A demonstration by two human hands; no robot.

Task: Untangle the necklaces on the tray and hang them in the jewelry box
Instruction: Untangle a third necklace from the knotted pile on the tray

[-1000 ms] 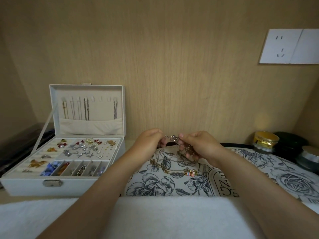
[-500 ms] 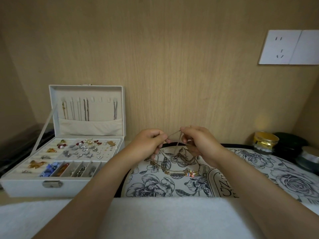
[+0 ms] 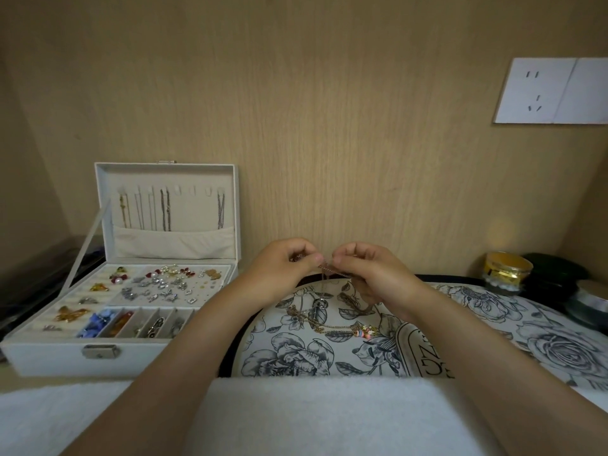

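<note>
My left hand [image 3: 283,268] and my right hand [image 3: 371,274] pinch a thin chain [image 3: 329,269] between their fingertips, held a little above the rose-patterned tray [image 3: 296,353]. The chain hangs down into a tangle of necklaces [image 3: 324,315] lying on the tray, with a small coloured bead cluster [image 3: 363,330] at its right end. The white jewelry box [image 3: 98,353] stands open at the left. Several chains hang from the hooks in its raised lid [image 3: 167,205].
A gold-lidded jar [image 3: 503,271], dark round tins [image 3: 556,274] and a silver tin [image 3: 589,301] crowd the back right corner. A white towel [image 3: 296,416] covers the near edge. The wooden wall stands close behind, with a socket plate [image 3: 552,90] upper right.
My hands have drawn closer together and risen slightly, and the short stretch of chain between them is now shorter. The tangle on the tray has shifted a little.
</note>
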